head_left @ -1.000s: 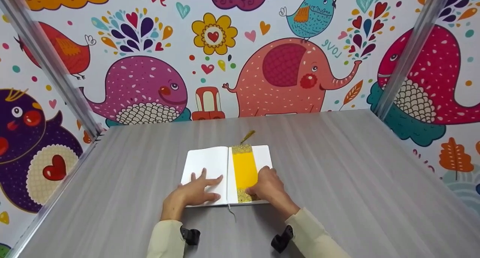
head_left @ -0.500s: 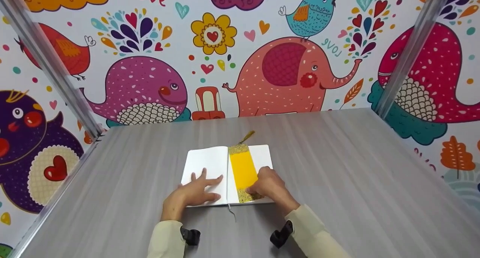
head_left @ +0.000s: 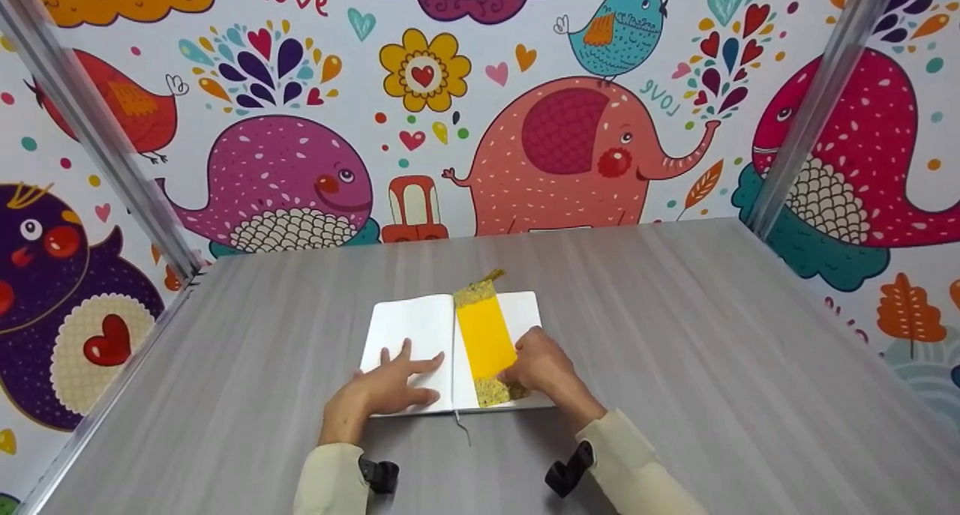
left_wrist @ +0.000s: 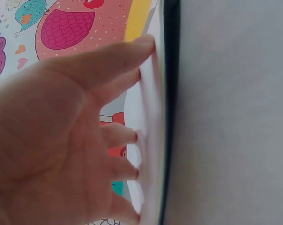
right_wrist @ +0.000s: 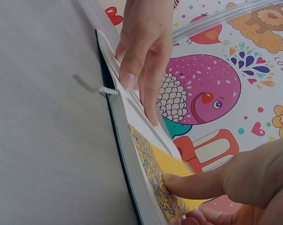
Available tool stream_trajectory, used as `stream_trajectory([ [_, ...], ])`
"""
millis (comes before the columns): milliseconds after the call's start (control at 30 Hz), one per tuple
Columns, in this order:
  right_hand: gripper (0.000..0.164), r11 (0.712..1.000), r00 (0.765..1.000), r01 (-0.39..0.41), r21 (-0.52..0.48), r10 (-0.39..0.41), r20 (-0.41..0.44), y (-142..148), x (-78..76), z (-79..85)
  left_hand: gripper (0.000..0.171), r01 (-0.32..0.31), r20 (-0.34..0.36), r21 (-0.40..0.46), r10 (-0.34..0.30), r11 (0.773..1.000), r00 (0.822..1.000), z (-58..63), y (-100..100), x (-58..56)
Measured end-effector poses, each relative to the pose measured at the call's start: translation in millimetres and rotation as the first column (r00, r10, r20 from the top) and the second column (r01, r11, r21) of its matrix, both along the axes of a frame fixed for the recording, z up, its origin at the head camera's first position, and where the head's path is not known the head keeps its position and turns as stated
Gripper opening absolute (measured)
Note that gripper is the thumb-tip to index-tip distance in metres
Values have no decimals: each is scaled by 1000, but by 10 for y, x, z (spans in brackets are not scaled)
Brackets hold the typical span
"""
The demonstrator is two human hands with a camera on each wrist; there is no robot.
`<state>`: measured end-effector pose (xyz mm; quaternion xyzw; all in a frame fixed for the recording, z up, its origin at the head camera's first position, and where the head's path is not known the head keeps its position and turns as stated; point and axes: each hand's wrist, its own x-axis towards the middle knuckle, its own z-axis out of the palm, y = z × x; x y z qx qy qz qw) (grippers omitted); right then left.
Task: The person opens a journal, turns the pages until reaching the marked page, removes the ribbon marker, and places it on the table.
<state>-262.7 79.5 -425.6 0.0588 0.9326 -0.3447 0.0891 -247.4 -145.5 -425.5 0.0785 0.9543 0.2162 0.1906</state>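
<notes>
An open notebook (head_left: 411, 321) with blank white pages lies on the table. My left hand (head_left: 386, 384) rests on its left page, fingers spread. In the left wrist view the fingertips (left_wrist: 145, 43) press the paper. Across the right page slants a yellow bookmark (head_left: 487, 341) with gold patterned ends and a gold tassel (head_left: 493, 276) beyond the notebook's top edge. My right hand (head_left: 547, 361) pinches the bookmark near its lower right corner. The right wrist view shows the thumb (right_wrist: 188, 185) on the patterned end and the other fingers curled at its edge, partly hidden.
The notebook's thin grey ribbon (head_left: 463, 429) hangs from the spine onto the grey table (head_left: 660, 350). Behind stands a wall (head_left: 442, 148) printed with cartoon animals, with metal posts (head_left: 814, 118) at both sides. Black wrist cameras (head_left: 379, 475) sit at the sleeves.
The bookmark has turned: its top end has swung left to the spine and its lower end has shifted right with my right hand. The left hand stays on its page.
</notes>
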Motion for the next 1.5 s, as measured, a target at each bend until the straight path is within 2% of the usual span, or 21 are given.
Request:
stream_trajectory([
  [200, 38, 997, 1000, 14, -81, -12, 18, 49, -36, -6, 59, 13, -8, 2, -13, 1000, 1000, 7, -3, 5],
  [400, 36, 986, 998, 24, -164, -14, 62, 90, -60, 9, 58, 13, -1, 3, -13, 1000, 1000, 10, 4, -2],
  [533, 35, 973, 995, 28, -230, -5, 96, 139, -76, 57, 58, 15, -4, 5, -15, 1000, 1000, 10, 8, -7],
  [833, 36, 936, 994, 34, -351, 4, 105, 331, -136, 136, 58, 15, -10, 17, -15, 1000, 1000, 13, 0, 1],
  [1000, 41, 928, 993, 61, -367, -20, 114, 447, -181, 154, 58, 15, -9, 16, -15, 1000, 1000, 10, -17, 9],
  [1100, 43, 913, 992, 70, -401, -23, 120, 539, -204, 156, 58, 20, -8, 18, -20, 1000, 1000, 2, -23, 13],
  [1233, 44, 897, 995, 40, -440, 4, 97, 697, -226, 157, 59, 27, -13, 25, -27, 999, 1000, -9, -24, 14],
  [1500, 47, 916, 998, 24, -400, 3, 67, 1047, -257, 174, 59, 50, -27, 36, -49, 998, 998, -10, -21, 11],
])
